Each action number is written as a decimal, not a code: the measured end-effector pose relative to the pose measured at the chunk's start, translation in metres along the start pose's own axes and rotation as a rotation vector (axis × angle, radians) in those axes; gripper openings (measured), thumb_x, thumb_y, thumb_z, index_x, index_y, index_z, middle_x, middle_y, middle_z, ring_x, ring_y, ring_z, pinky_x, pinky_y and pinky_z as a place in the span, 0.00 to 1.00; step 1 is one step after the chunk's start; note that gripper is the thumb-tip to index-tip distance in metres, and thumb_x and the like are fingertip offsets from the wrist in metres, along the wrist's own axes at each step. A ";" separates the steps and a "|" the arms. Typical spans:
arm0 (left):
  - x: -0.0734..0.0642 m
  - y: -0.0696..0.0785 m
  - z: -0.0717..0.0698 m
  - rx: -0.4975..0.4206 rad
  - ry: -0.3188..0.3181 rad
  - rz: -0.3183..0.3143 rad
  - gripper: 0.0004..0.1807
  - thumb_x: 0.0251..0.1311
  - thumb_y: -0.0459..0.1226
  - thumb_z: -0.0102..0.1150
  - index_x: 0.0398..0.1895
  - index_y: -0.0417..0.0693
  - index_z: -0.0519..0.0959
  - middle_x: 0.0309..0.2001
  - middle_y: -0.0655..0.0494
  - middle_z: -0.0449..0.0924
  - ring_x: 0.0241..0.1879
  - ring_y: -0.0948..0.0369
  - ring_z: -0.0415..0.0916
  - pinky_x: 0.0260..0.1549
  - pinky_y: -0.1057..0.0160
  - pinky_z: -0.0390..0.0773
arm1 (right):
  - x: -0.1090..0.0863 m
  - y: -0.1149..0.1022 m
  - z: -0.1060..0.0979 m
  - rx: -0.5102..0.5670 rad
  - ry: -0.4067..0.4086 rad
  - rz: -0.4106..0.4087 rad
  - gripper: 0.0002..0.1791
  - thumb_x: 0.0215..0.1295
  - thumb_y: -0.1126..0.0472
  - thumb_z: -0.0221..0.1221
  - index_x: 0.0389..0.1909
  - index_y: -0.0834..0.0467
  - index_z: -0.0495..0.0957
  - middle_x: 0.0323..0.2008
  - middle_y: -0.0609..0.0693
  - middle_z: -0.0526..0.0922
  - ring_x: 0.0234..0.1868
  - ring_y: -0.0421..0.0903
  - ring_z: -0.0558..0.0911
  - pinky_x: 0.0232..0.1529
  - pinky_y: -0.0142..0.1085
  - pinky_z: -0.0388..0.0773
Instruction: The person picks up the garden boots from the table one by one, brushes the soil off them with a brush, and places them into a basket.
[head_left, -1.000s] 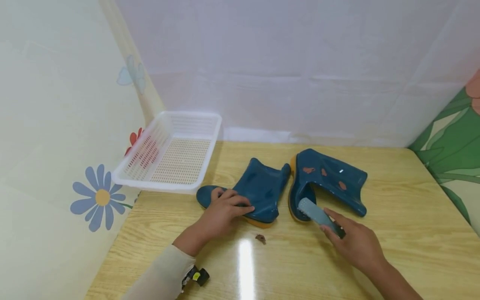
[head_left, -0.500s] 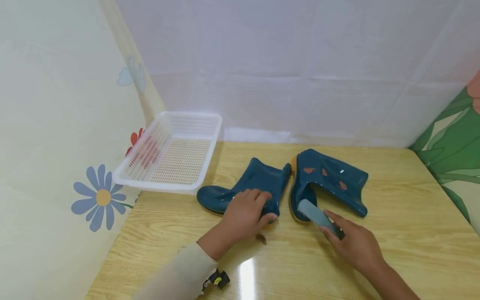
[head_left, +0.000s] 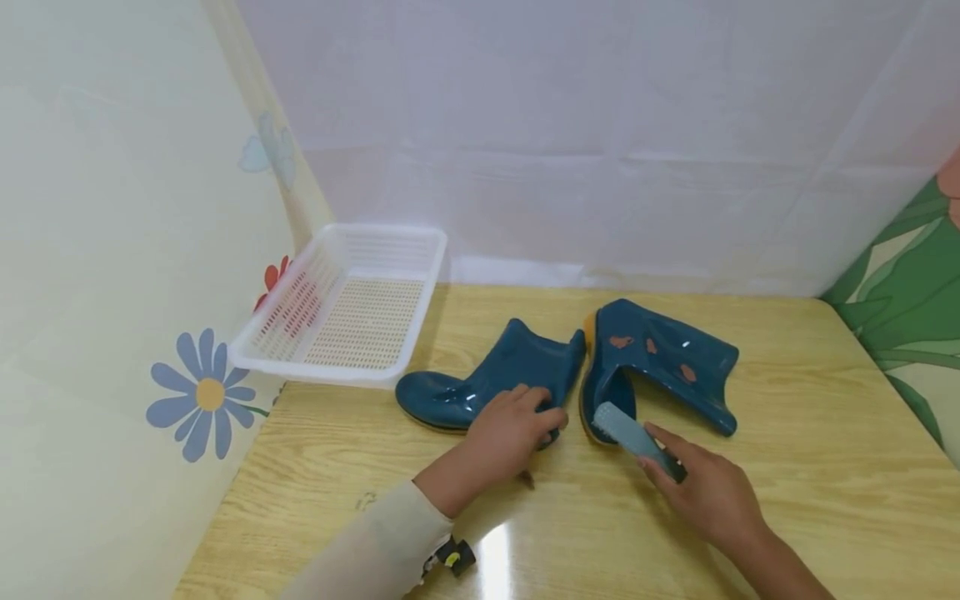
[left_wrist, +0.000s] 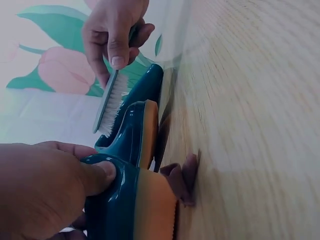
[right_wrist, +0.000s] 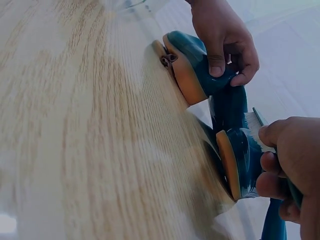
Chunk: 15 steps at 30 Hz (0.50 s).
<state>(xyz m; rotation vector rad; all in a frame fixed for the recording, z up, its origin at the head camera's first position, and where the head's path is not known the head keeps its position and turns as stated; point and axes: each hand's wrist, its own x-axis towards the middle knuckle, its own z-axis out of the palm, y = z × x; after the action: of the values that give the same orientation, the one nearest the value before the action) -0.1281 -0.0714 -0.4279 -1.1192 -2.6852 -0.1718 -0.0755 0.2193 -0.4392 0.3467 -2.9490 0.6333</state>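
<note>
Gripped: brush (head_left: 628, 432) in right hand (head_left: 708, 486); at its ten o'clock, left hand (head_left: 508, 435) pinches boot (head_left: 517, 362) heel, likely slick, firmest there!

Beige left sleeve (head_left: 382, 542), black wrist device (head_left: 464, 553), yellow mark (head_left: 452, 558)

Boots (head_left: 525, 354) are dark teal with orange soles (left_wrist: 155, 200), and one has reddish-brown blotches (head_left: 621, 342). Brush (head_left: 626, 431) is grey-blue with white bristles (left_wrist: 118, 95). Basket (head_left: 315, 372) is plain white, worktop (head_left: 337, 442) yellowish woodgrain, wall flower (head_left: 208, 395) blue with a yellow middle.
</note>
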 end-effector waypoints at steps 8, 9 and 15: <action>0.000 -0.004 0.004 -0.093 0.057 0.072 0.16 0.54 0.36 0.72 0.46 0.57 0.83 0.56 0.53 0.78 0.47 0.57 0.73 0.49 0.60 0.74 | -0.001 0.001 0.001 -0.002 0.021 -0.009 0.29 0.66 0.49 0.69 0.66 0.52 0.79 0.32 0.47 0.82 0.18 0.40 0.62 0.21 0.35 0.55; 0.000 -0.005 0.004 -0.112 0.063 0.085 0.16 0.53 0.35 0.73 0.46 0.56 0.83 0.57 0.53 0.78 0.48 0.57 0.73 0.51 0.60 0.74 | -0.001 0.001 0.001 -0.002 0.026 -0.011 0.29 0.65 0.50 0.70 0.66 0.52 0.80 0.32 0.48 0.83 0.18 0.40 0.62 0.20 0.35 0.55; -0.001 -0.013 0.010 -0.161 0.104 0.172 0.16 0.53 0.36 0.73 0.47 0.53 0.85 0.58 0.53 0.78 0.52 0.56 0.75 0.57 0.60 0.73 | -0.002 0.003 0.003 0.001 0.050 -0.030 0.28 0.64 0.51 0.71 0.64 0.53 0.81 0.38 0.52 0.88 0.20 0.39 0.66 0.20 0.35 0.60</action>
<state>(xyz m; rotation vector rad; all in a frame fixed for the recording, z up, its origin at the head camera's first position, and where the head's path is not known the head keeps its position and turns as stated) -0.1385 -0.0787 -0.4384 -1.3419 -2.5062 -0.4101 -0.0745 0.2211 -0.4434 0.3685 -2.8906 0.6296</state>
